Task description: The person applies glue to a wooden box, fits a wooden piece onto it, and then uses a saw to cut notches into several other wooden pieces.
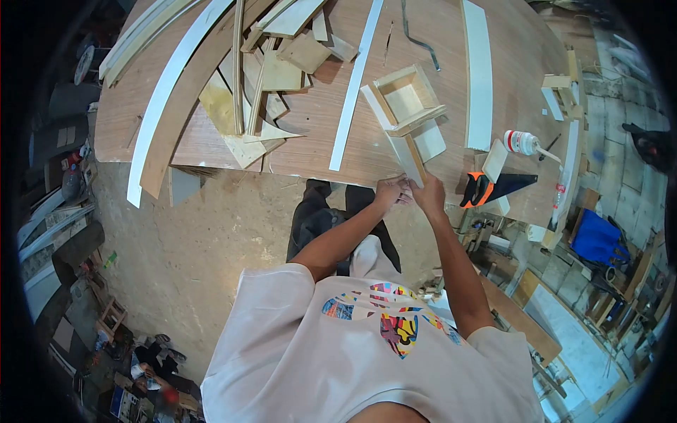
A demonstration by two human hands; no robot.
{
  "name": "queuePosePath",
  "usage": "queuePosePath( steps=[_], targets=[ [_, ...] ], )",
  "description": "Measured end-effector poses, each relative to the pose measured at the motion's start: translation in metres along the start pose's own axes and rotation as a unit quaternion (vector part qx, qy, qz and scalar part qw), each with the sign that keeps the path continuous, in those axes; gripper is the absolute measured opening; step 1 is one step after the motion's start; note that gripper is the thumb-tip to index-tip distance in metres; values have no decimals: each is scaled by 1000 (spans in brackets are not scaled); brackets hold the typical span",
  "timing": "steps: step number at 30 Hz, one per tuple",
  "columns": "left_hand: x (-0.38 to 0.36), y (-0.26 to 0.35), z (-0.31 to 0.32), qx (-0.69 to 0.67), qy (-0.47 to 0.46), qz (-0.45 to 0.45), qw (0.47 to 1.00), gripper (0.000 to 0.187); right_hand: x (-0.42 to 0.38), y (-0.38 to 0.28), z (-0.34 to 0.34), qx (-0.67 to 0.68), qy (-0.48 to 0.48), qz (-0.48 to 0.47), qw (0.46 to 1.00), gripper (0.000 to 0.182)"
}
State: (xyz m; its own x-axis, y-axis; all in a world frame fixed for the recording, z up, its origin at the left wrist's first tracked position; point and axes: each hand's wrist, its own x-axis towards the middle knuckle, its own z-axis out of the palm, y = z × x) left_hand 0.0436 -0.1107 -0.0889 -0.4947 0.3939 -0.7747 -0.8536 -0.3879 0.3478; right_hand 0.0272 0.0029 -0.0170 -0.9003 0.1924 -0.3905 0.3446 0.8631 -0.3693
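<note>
A small open wooden box (409,97) lies on the work table with a long narrow wooden strip (410,161) along its left side, white on one face. The strip's near end reaches the table's front edge. My right hand (428,193) is closed around that end. Beside it, my left hand (392,190) has its fingers bent together against the same end; their tips are partly hidden. A white flat piece (429,139) sits under the box's near side. Right of my hands, a handsaw (493,189) with an orange and black handle rests at the table edge.
A white glue bottle (520,142) lies near the saw, beside a small wood block (495,161). Long white strips (357,84) and a white board (478,77) lie across the table (317,134). Wood offcuts (282,74) are piled at left. A bent metal bar (421,44) is behind the box.
</note>
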Motion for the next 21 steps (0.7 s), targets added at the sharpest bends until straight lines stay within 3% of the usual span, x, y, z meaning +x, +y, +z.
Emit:
queuePosePath(
  steps=[10,21],
  targets=[
    [-4,4,-2,16,-36,-11,999,35,-2,-4,-3,-29,2,2,1000,29],
    [-16,12,-3,58,-54,-6,997,38,-12,-9,-10,36,22,30,999,28]
  ],
)
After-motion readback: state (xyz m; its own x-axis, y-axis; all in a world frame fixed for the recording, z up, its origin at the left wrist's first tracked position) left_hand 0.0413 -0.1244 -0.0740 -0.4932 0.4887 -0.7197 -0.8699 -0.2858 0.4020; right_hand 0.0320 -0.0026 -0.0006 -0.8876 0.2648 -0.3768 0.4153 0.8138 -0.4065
